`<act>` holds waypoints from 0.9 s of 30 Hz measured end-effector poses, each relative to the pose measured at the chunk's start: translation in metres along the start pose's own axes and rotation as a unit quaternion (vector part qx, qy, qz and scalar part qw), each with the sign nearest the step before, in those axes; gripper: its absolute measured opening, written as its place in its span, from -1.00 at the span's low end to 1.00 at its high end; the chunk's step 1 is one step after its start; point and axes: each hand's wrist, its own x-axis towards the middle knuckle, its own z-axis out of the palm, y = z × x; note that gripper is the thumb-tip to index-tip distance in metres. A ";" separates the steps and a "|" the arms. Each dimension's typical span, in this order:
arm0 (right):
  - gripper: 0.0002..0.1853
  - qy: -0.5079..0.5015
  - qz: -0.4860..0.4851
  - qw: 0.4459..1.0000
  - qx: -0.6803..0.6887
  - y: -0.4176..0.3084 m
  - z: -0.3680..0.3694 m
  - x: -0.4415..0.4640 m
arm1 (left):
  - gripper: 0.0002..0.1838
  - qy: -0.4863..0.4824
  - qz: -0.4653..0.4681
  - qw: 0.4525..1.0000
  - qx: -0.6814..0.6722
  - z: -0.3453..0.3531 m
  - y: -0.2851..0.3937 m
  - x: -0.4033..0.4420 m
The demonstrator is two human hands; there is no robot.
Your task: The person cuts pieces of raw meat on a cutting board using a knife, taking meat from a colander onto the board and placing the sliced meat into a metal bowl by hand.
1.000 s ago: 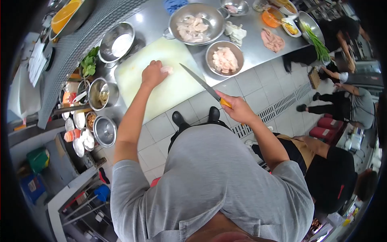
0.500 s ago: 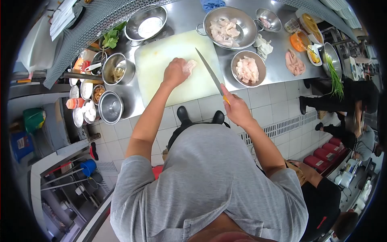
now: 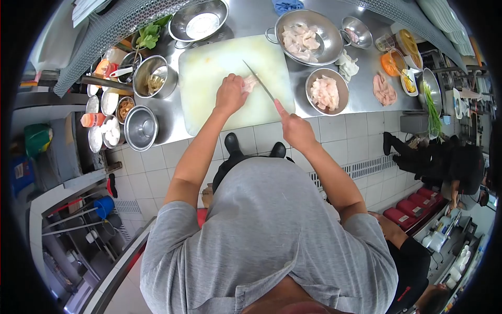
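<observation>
A piece of raw chicken (image 3: 251, 83) lies on the white cutting board (image 3: 209, 68). My left hand (image 3: 231, 94) holds it from the left, fingers curled and pressed against it. In my right hand (image 3: 298, 130) is a kitchen knife (image 3: 261, 85), gripped by its handle. The blade points up and left across the board, by the right side of the chicken piece; whether it touches the meat I cannot tell. Right of the board stands a steel bowl (image 3: 343, 102) holding cut chicken chunks (image 3: 324, 93). Behind it, a colander (image 3: 330, 35) contains larger chicken pieces (image 3: 300, 42).
Left of the board are a steel pot (image 3: 170, 83), an empty steel bowl (image 3: 141, 128) and several small containers. A second colander (image 3: 198, 23) stands behind. Farther right lie a white cloth (image 3: 347, 66) and a flat piece of raw meat (image 3: 384, 89). Other people stand at the right.
My right hand and the knife have moved left and up, bringing the blade over the board beside the chicken piece. My left hand stays on the chicken. The whole view has shifted slightly.
</observation>
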 end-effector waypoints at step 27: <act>-0.13 0.003 0.038 0.999 0.000 -0.020 -0.014 0.003 | -0.75 -0.005 -0.001 1.000 -0.016 -0.003 -0.006 -0.008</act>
